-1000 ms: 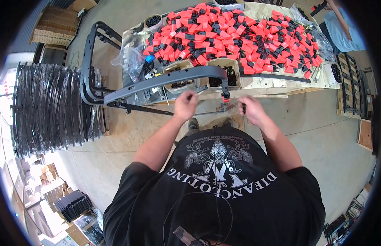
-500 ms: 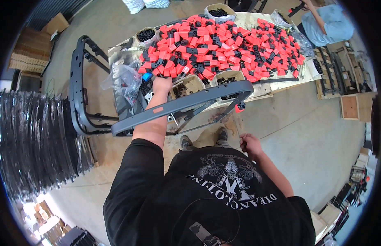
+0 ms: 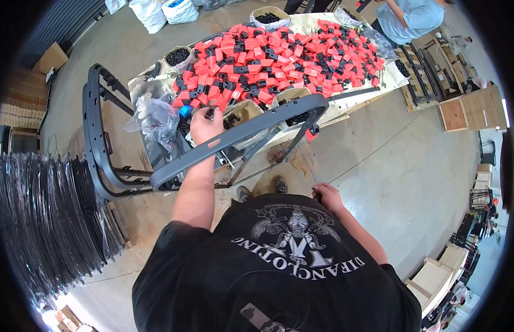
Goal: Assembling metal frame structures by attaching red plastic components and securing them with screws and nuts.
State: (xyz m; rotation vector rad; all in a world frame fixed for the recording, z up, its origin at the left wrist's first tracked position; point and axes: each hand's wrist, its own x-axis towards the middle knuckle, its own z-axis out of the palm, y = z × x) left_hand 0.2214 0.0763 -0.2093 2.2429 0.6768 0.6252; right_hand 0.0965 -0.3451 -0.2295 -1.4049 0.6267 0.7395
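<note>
My left hand (image 3: 205, 126) reaches behind the upper bar of a dark grey metal frame (image 3: 240, 132). Its fingers are closed at the near edge of a pile of red-and-black plastic parts (image 3: 257, 65); something dark shows between them, too small to name. A blue object (image 3: 185, 110) lies just left of the fingers, and a carton of small black parts (image 3: 250, 110) stands to their right. Low beside my body, my right hand (image 3: 326, 197) is curled closed, its contents hidden. A red-and-black part (image 3: 311, 134) sits on the frame's right leg.
Clear plastic bags (image 3: 156, 123) lie on the table's left end. A second curved frame (image 3: 94, 133) stands at left, near a wrapped black stack (image 3: 47, 216). Across the table, a person in a light blue shirt (image 3: 409, 22) works beside pallets (image 3: 417, 83).
My left hand has turned and opened its fist into a pinch at the pile's edge. The whole view has shifted somewhat. My right hand stays curled beside my body.
</note>
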